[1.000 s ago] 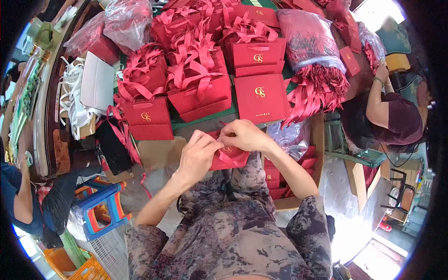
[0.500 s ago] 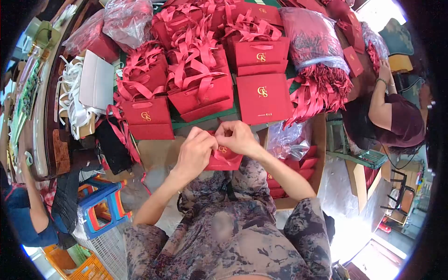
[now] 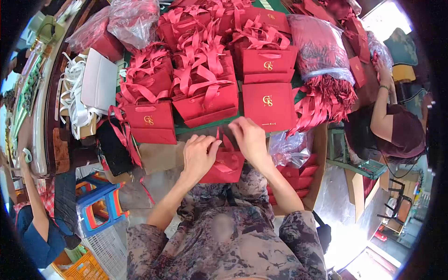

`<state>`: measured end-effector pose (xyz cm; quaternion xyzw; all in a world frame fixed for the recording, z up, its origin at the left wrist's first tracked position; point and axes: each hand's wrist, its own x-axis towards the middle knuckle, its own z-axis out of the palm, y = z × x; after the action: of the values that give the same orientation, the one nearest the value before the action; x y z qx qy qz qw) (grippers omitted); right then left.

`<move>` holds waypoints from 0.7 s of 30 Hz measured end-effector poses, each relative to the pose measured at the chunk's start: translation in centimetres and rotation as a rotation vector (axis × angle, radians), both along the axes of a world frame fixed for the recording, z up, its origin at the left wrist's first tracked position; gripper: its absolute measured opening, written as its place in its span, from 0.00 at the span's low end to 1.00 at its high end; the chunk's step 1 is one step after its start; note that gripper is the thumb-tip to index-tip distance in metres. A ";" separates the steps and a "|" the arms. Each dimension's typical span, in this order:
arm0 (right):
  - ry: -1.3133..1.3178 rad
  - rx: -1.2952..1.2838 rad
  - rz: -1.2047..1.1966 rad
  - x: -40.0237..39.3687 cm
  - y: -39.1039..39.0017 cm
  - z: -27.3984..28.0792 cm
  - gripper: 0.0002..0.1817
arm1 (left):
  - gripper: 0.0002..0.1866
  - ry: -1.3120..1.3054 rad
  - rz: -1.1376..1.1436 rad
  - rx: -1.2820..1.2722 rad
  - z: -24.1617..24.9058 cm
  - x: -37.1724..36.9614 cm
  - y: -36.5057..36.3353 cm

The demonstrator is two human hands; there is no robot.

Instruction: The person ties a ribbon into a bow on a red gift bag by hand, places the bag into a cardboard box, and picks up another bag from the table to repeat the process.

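A small red gift bag (image 3: 223, 167) with a red ribbon handle sits on my lap in the head view. My left hand (image 3: 198, 155) grips its left top edge and ribbon. My right hand (image 3: 249, 137) pinches the ribbon at the bag's right top edge. Just beyond my hands, a flat red bag with a gold logo (image 3: 269, 106) lies on the table.
Several finished red bags with ribbon handles (image 3: 200, 70) crowd the table. Plastic-wrapped ribbon bundles (image 3: 322, 65) lie at right; a cardboard box of flat bags (image 3: 298, 172) is beside my right arm. A person in dark red (image 3: 396, 126) works at right, another in blue (image 3: 32, 224) at left. A blue stool (image 3: 98, 200) stands lower left.
The bag has dropped lower on my lap. My right hand has moved up and right along the ribbon, and my left hand has shifted onto the bag's top edge.
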<state>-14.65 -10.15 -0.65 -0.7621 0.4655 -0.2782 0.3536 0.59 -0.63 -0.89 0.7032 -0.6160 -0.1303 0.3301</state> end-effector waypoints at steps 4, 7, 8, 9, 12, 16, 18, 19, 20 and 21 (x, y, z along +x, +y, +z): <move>0.220 -0.162 0.068 1.1 1.3 -0.4 0.10 | 0.07 0.075 0.036 -0.010 -0.4 -0.3 -0.1; 0.233 -0.191 0.087 1.2 1.5 -1.4 0.09 | 0.06 0.134 0.063 -0.015 -0.3 -0.2 -0.3; 0.095 -0.126 0.069 1.0 1.4 -1.5 0.08 | 0.06 0.134 0.054 0.000 -0.1 -0.1 -0.5; -0.042 -0.061 0.051 0.7 1.4 -1.6 0.07 | 0.06 0.134 0.054 -0.001 0.1 0.0 -0.6; -0.358 0.415 -0.024 -0.2 1.6 -1.4 0.02 | 0.05 0.149 0.052 0.021 1.0 -0.3 -1.0; -0.544 0.500 -0.054 -0.2 2.3 -1.3 0.05 | 0.05 0.135 -0.009 0.110 2.1 -1.0 -1.4; -0.538 0.477 -0.005 -0.2 2.4 -1.7 0.07 | 0.05 0.107 -0.029 0.103 2.1 -1.1 -1.4; -0.540 0.476 -0.004 -0.2 2.4 -2.1 0.07 | 0.05 0.092 -0.032 0.082 1.9 -1.1 -1.4; -0.529 0.435 0.009 -0.2 2.4 -2.5 0.08 | 0.05 0.078 -0.035 0.062 1.6 -1.1 -1.4; -0.517 0.394 0.022 -0.2 2.4 -2.5 0.08 | 0.05 0.077 -0.036 0.062 1.4 -1.1 -1.4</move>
<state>-14.83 -7.80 -3.19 -0.5880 0.3971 -0.3631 0.6039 -0.52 -2.03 0.55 0.6964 -0.6110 -0.1823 0.3295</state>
